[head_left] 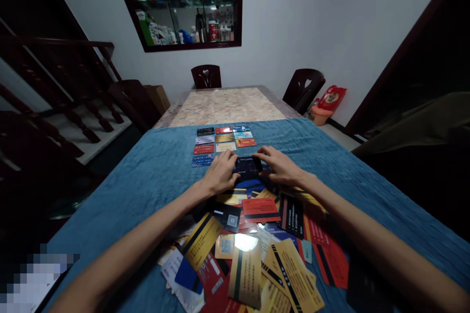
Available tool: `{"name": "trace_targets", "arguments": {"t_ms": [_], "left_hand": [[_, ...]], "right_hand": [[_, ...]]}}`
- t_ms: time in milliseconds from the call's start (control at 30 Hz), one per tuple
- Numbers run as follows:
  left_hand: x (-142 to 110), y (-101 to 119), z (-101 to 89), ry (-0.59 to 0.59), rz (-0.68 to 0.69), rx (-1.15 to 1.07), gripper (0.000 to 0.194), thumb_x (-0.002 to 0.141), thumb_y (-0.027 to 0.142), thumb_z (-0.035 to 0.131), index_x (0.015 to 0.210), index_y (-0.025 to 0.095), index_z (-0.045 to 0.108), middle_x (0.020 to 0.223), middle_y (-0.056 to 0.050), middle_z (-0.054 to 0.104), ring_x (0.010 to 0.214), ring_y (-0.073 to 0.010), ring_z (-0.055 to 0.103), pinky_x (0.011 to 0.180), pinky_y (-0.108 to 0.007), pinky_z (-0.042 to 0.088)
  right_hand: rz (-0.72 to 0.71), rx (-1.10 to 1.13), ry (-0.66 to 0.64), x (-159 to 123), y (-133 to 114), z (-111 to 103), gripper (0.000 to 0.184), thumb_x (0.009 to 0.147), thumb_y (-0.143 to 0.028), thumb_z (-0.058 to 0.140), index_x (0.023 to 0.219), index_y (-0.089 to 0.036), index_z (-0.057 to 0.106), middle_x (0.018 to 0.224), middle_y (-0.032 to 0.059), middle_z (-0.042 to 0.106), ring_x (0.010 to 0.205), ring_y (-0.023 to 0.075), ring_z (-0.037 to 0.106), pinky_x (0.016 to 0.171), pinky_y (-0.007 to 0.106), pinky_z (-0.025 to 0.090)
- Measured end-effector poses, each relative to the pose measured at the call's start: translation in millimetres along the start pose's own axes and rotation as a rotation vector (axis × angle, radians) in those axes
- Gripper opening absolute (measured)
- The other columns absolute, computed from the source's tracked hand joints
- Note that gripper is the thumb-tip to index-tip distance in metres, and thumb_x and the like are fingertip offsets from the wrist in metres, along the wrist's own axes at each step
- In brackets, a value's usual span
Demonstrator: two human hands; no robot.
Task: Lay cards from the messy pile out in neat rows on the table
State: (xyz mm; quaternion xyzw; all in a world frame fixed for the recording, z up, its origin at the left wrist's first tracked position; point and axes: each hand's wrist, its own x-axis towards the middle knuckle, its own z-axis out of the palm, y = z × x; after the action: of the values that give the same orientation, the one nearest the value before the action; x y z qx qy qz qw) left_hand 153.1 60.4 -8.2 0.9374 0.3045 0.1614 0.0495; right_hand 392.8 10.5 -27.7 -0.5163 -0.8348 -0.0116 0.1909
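Between both hands is a black card (pixel 248 167), gripped at its left edge by my left hand (pixel 222 172) and at its right edge by my right hand (pixel 278 166). It is held just past the far edge of a loose pile of cards. On the pile, a red card (pixel 261 210), a gold card (pixel 245 271) and a black card (pixel 292 215) lie overlapping at various angles. Beyond my hands, several cards are laid in rows of three columns, among them a blue card (pixel 203 160), a cream card (pixel 225 147) and an orange card (pixel 246 143).
A blue cloth (pixel 147 176) covers the near table, with a patterned tabletop (pixel 223 102) beyond it. Dark wooden chairs (pixel 206 77) stand around the table. A glass shelf cabinet (pixel 183 2) is set in the wall. A red bag (pixel 332 97) sits on an orange bin (pixel 320 115).
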Motion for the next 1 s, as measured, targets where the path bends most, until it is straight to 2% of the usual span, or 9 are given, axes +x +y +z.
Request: {"name": "trace_targets", "arguments": {"t_ms": [133, 433, 533, 700, 1000], "left_hand": [[19.4, -3.9, 1.9, -0.006, -0.032, -0.011, 0.038, 0.080, 0.023, 0.067, 0.116, 0.018, 0.056, 0.121, -0.012, 0.055, 0.115, -0.0293, 0.053, 0.099, -0.045, 0.047], [60.5, -16.8, 22.8, -0.093, -0.168, 0.006, 0.038, 0.084, 0.027, 0.063, 0.120, 0.016, 0.056, 0.127, -0.014, 0.056, 0.124, -0.0318, 0.048, 0.101, -0.048, 0.041], [69.1, -20.1, 26.7, -0.101, -0.190, 0.034, 0.039, 0.083, 0.029, 0.063, 0.119, 0.016, 0.057, 0.128, -0.015, 0.055, 0.126, -0.0329, 0.045, 0.100, -0.049, 0.039], [80.0, -24.9, 30.9, -0.140, -0.223, 0.052, 0.037, 0.083, 0.032, 0.064, 0.116, 0.016, 0.060, 0.127, -0.014, 0.056, 0.125, -0.0334, 0.044, 0.099, -0.048, 0.038], [86.1, -31.1, 37.4, -0.167, -0.237, 0.073, 0.038, 0.082, 0.035, 0.065, 0.113, 0.015, 0.063, 0.126, -0.015, 0.056, 0.124, -0.0358, 0.043, 0.096, -0.049, 0.039]], "right_hand": [[0.005, 0.061, -0.002, 9.8, 21.6, 0.3, 0.060, 0.074, -0.019, 0.070, 0.132, -0.024, 0.057, 0.121, 0.0104, 0.055, 0.108, 0.0272, 0.054, 0.093, 0.042, 0.048], [0.065, 0.149, -0.034, 34.4, 62.7, 7.2, 0.054, 0.074, -0.024, 0.072, 0.127, -0.018, 0.063, 0.119, 0.0115, 0.058, 0.110, 0.0274, 0.057, 0.097, 0.041, 0.047], [0.083, 0.153, -0.032, 38.7, 70.2, 10.1, 0.055, 0.073, -0.024, 0.074, 0.126, -0.017, 0.063, 0.119, 0.0116, 0.059, 0.108, 0.0267, 0.058, 0.096, 0.041, 0.047], [0.138, 0.211, -0.040, 43.2, 78.6, 16.4, 0.048, 0.072, -0.022, 0.074, 0.119, -0.013, 0.064, 0.114, 0.0112, 0.062, 0.093, 0.0224, 0.062, 0.086, 0.036, 0.049], [0.157, 0.208, -0.017, 44.5, 85.5, 24.8, 0.038, 0.071, -0.025, 0.075, 0.106, -0.014, 0.067, 0.105, 0.0088, 0.066, 0.089, 0.0208, 0.062, 0.082, 0.032, 0.048]]}}
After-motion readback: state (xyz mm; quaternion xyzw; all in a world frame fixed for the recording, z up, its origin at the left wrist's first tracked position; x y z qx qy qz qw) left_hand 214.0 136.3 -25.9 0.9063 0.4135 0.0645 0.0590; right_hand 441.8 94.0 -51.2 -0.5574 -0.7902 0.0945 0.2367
